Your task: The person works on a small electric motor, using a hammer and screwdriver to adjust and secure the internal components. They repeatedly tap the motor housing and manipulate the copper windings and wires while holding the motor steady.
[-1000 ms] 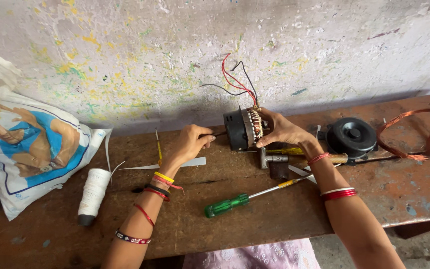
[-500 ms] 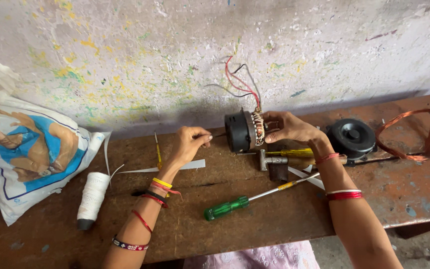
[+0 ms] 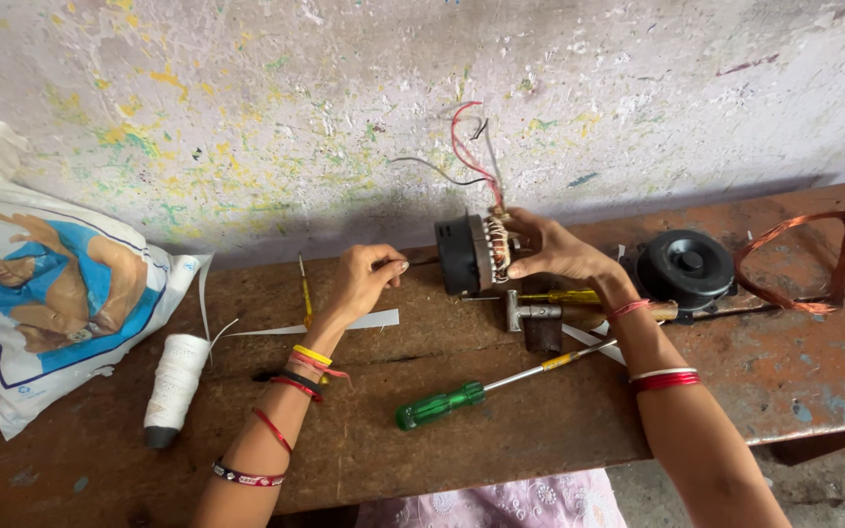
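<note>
A black motor stator (image 3: pixel 469 254) with copper windings and red and black wires rising from it stands on the wooden bench (image 3: pixel 501 420). My right hand (image 3: pixel 557 247) grips its right side over the windings. My left hand (image 3: pixel 366 277) is just left of the stator, fingers curled together; whether a thin thread is pinched in them I cannot tell. A white paper strip (image 3: pixel 344 323) lies under that hand. A green-handled screwdriver (image 3: pixel 481 389) lies in front of the stator, and a small hammer (image 3: pixel 540 313) sits under my right wrist.
A spool of white thread (image 3: pixel 174 384) lies at the left beside a printed bag (image 3: pixel 41 293). A black round motor cover (image 3: pixel 687 267) and a copper wire coil (image 3: pixel 799 259) sit at the right. A yellow-handled tool (image 3: pixel 305 293) lies by the wall.
My left hand has drawn a little away from the stator to the left. My right hand keeps its grip on the stator, which has barely shifted.
</note>
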